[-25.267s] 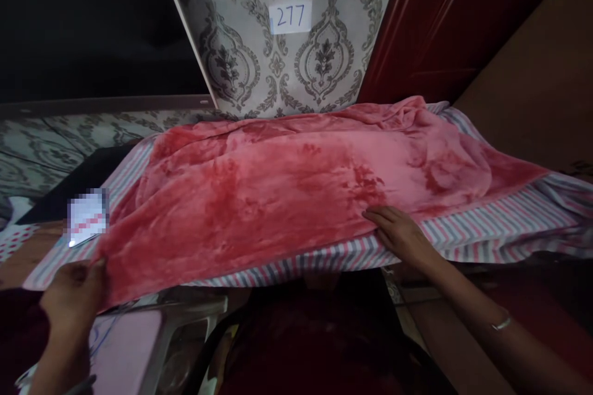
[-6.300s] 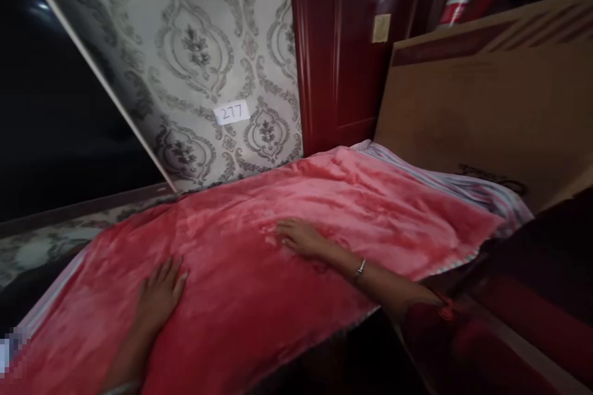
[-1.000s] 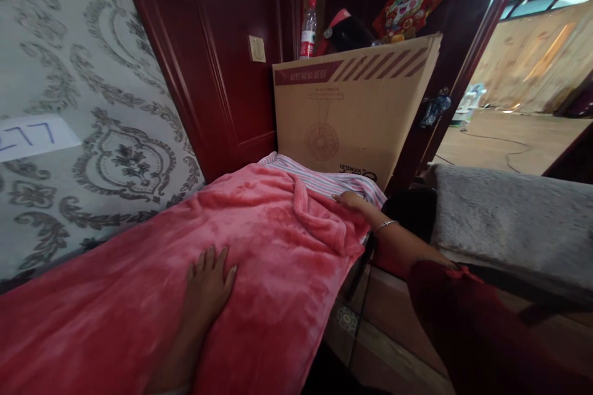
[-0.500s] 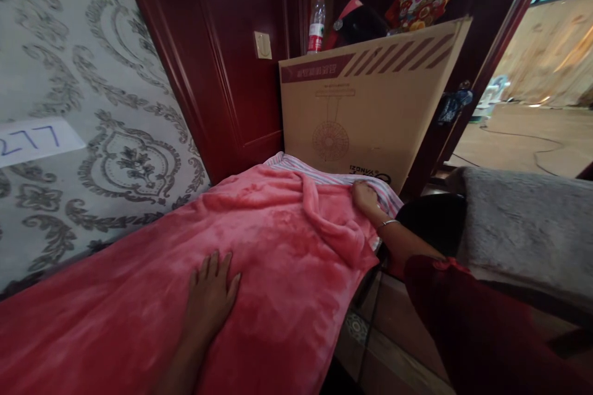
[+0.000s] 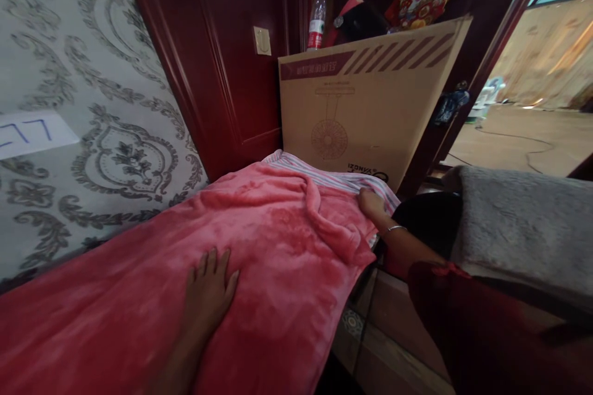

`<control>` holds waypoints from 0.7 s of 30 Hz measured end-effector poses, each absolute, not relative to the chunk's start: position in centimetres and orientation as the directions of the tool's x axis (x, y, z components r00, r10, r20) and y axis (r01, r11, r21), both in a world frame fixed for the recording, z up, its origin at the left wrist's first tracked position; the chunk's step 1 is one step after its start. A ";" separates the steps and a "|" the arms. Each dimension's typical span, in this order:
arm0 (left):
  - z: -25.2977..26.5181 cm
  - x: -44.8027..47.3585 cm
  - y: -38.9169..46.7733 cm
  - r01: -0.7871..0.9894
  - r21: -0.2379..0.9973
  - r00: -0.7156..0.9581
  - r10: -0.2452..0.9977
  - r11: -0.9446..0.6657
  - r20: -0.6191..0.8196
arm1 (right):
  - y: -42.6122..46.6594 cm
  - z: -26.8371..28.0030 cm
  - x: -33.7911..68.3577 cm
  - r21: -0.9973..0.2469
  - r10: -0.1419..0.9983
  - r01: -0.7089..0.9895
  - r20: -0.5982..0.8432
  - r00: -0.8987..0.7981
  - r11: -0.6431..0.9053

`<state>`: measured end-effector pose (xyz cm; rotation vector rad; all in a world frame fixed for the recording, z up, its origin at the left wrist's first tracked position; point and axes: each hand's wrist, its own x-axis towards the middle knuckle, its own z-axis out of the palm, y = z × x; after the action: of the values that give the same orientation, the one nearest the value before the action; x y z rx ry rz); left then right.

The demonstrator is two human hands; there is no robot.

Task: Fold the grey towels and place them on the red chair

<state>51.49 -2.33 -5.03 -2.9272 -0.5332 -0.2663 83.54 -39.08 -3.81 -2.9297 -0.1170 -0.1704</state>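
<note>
A pink plush blanket [image 5: 273, 259] covers the long surface in front of me, with a raised fold near its far right corner. My left hand [image 5: 208, 284] lies flat on it, fingers spread. At the far right corner my right hand [image 5: 372, 203] is closed at the blanket's edge, its fingertips mostly hidden. Beyond the blanket's far edge shows a striped sheet [image 5: 319, 175], which the right hand touches or nearly touches.
A large cardboard box [image 5: 370, 105] stands against the far end, with a plastic bottle [image 5: 317, 18] behind its top edge. Patterned wallpaper [image 5: 134, 154] borders the left. On the right are a grey plush-covered seat [image 5: 528, 222] and a doorway with a cable on the floor.
My right hand has shifted slightly to the right and nearer along the blanket's far edge. My left hand stays flat in the same place on the blanket.
</note>
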 end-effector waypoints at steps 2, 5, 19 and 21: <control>-4.9 51.4 -2.4 0.361 -0.119 0.920 0.332 -0.925 0.207 | -38.7 -2.9 83.0 -0.204 0.069 0.097 0.141 0.988 -0.974; -5.0 51.4 -2.4 0.357 -0.107 0.919 0.328 -0.928 0.219 | -36.8 -1.4 81.9 -0.230 0.149 0.189 0.177 0.973 -0.955; -5.0 51.3 -2.4 0.339 -0.114 0.923 0.307 -0.934 0.230 | -35.1 1.0 77.8 -0.258 0.289 0.323 0.159 0.944 -0.911; -5.0 51.3 -2.5 0.343 -0.107 0.921 0.312 -0.933 0.232 | -37.2 1.4 79.3 -0.243 0.140 0.192 0.217 0.966 -0.951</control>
<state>51.28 -2.47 -4.95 -2.9354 -0.5038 -0.3185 79.30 -37.16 1.39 -2.8516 -0.2450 -0.2877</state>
